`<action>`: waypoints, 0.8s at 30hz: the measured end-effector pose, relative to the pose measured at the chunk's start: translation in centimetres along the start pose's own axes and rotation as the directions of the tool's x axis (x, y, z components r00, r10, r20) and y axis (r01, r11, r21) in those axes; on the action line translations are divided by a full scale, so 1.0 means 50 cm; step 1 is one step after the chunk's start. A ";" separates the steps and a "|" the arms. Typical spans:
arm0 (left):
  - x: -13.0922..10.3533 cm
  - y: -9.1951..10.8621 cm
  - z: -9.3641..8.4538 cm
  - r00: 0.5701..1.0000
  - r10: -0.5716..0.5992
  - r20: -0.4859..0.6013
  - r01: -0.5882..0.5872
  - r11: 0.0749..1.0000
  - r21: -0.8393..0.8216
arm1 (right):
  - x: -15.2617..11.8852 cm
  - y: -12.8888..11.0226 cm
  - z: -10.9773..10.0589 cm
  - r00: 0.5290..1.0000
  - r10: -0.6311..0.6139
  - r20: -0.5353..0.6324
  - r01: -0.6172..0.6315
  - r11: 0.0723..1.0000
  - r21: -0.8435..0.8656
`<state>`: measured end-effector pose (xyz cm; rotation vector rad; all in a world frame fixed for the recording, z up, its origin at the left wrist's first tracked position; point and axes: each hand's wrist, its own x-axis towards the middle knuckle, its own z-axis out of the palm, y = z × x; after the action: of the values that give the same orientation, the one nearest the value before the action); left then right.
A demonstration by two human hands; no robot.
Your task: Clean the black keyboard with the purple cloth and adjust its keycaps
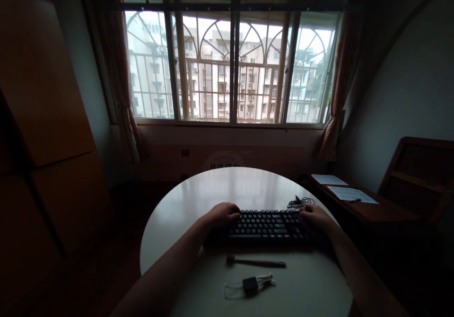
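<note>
A black keyboard (267, 222) lies across the white round table, its keys facing up. My left hand (225, 213) is closed around its left end, thumb near the top corner. At the right end, my right hand (315, 215) has its fingers curled in against the keyboard's edge; the shadow hides part of that grip. A coiled black cable (300, 202) rests just behind my right fingers. In front of the keyboard is a toothbrush-like brush (257, 262) with dark bristles. Closer to me sits a small dark block (250, 285) with thin, pale wire loops at both sides.
The white round table (170, 222) has a curved edge. To the right, papers (352, 194) and a pen (354, 200) lie on a brown wooden surface beside a wooden frame (418, 180). Wooden cabinets (53, 94) stand left. A barred window (230, 71) is ahead.
</note>
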<state>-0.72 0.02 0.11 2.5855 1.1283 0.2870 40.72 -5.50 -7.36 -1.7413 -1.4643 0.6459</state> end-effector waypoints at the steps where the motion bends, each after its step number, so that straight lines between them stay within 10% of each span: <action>1: 0.001 -0.001 0.001 1.000 0.001 -0.002 -0.001 1.000 -0.001 | 0.002 0.004 0.000 1.000 0.000 -0.012 0.000 1.000 -0.004; 24: 0.005 -0.009 0.008 1.000 0.013 -0.013 -0.013 1.000 0.008 | 0.008 0.025 -0.011 0.995 0.010 0.099 -0.046 0.929 0.366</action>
<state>-0.74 0.39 -0.41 2.6025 1.1203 0.3026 41.97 -5.30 -8.02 -1.4557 -1.2834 0.9648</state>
